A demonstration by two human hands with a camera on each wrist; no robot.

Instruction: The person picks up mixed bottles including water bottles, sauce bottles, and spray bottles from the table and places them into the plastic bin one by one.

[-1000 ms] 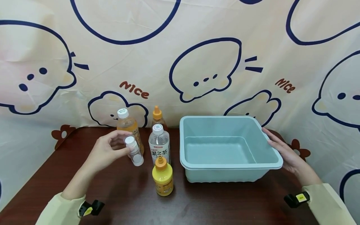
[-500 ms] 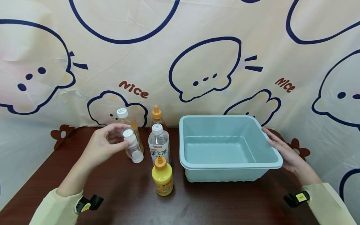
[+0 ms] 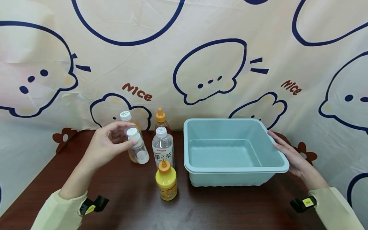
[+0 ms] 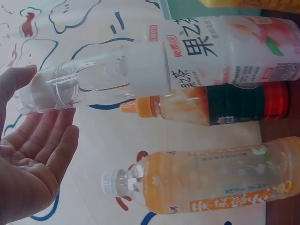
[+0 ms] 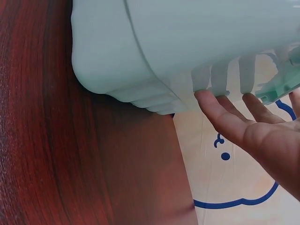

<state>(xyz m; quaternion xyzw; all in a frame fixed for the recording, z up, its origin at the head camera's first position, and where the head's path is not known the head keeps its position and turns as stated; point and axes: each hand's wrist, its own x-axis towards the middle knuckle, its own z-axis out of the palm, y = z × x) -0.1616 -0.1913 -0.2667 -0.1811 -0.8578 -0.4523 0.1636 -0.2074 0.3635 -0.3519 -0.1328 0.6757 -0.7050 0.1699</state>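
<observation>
My left hand (image 3: 100, 145) pinches a small clear bottle with a white cap (image 3: 139, 151) near its top, between thumb and fingers. In the left wrist view the small bottle (image 4: 105, 75) shows a white band at its base. Behind it in the head view stands an orange drink bottle (image 3: 125, 116), mostly covered by the hand and the held bottle. My right hand (image 3: 294, 161) lies along the right side of a light blue plastic basin (image 3: 227, 177). The right wrist view shows its extended fingertips (image 5: 202, 96) against the outer wall, beneath the rim.
Right of the held bottle stands a clear fruit-tea bottle (image 3: 162, 148). A squeeze bottle with an orange nozzle (image 3: 161, 117) is behind it, and a yellow squeeze bottle (image 3: 166, 185) is in front. All stand on the dark wooden table (image 3: 201, 210), before a patterned cloth (image 3: 207, 70).
The left hand has raised the small clear bottle slightly and moved it back, so it now overlaps more of the orange drink bottle. The right hand and basin have stayed put.
</observation>
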